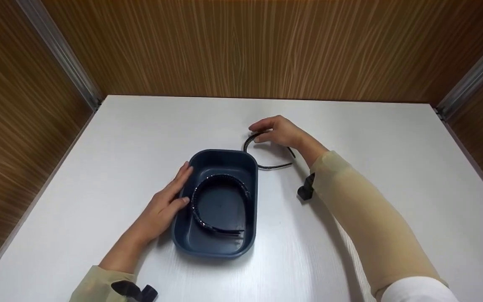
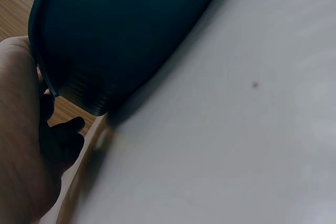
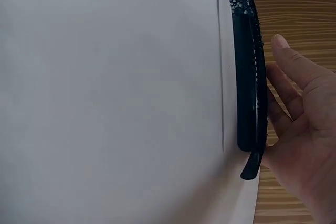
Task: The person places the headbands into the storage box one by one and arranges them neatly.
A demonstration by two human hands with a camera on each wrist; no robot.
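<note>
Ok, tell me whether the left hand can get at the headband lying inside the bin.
Probably yes. The left hand rests flat against the side of the bin, fingertips over its rim, and the headband in the bin lies uncovered just past them. Nothing stands between.

A dark blue tub [image 1: 253, 201] and, just beside it, a black headband [image 1: 266, 166] are carried by the white tabletop [image 1: 392, 167].
</note>
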